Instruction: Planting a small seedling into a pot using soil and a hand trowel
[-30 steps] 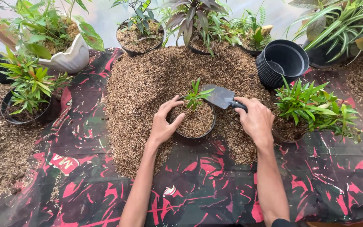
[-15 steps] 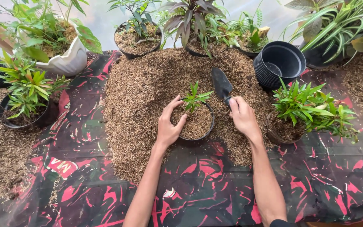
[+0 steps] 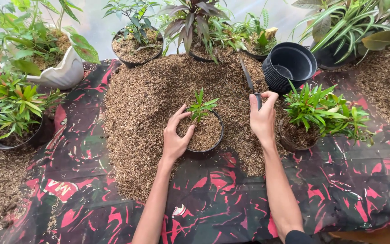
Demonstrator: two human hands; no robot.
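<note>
The small black pot point(image 3: 205, 133) with a green seedling point(image 3: 200, 106) sits on the heap of brown husk point(image 3: 145, 104), between the two hands. The left hand point(image 3: 176, 137) cups its left rim, fingers spread. The right hand point(image 3: 262, 118), just beside the pot's right side, grips a trowel point(image 3: 249, 81) with its blade pointing away.

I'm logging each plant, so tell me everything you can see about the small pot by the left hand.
The small black pot is round, looks like plastic, stands upright in the brown husk heap, and is filled nearly to the rim with husk. A little green seedling rises near its far edge. The left hand cups its left side.
</note>
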